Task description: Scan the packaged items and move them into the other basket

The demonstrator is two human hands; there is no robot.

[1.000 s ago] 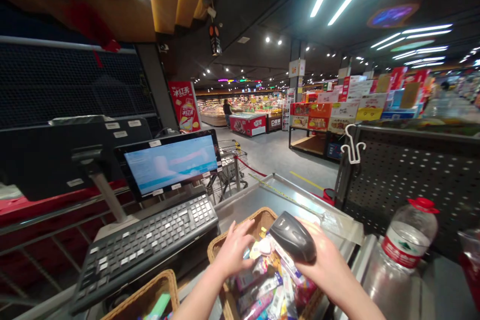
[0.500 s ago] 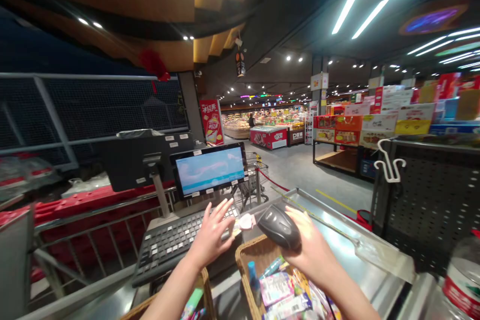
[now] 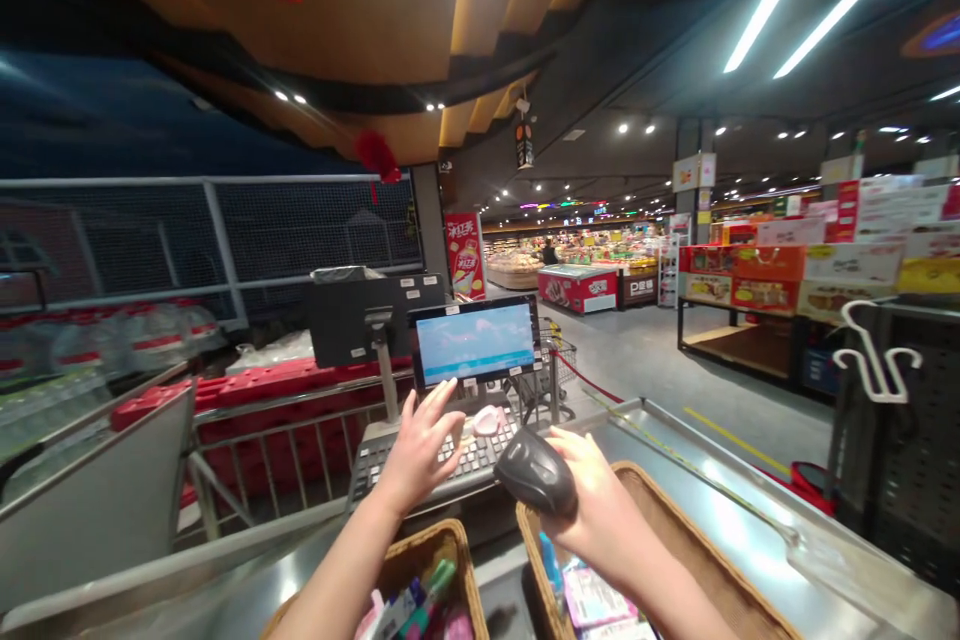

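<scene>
My right hand (image 3: 596, 515) is closed around a black barcode scanner (image 3: 534, 472), held over the near edge of the right wicker basket (image 3: 679, 545). My left hand (image 3: 420, 442) is raised over the grey keyboard (image 3: 472, 457) with its fingers spread. It pinches a small pink packet (image 3: 486, 419) at the thumb side, just left of and above the scanner's nose. The till screen (image 3: 474, 340) stands right behind the packet. The right basket holds a few colourful packets (image 3: 589, 600) at its near end.
A second wicker basket (image 3: 442, 545) with several packets sits at bottom left. A steel counter (image 3: 750, 530) runs to the right. A black perforated panel (image 3: 907, 490) with a white hook (image 3: 874, 367) stands at far right. Metal railing (image 3: 285, 420) and red crates lie to the left.
The view has turned left and up. My left hand lifted the pink packet out of the right basket to in front of the screen, and the scanner rose with my right hand.
</scene>
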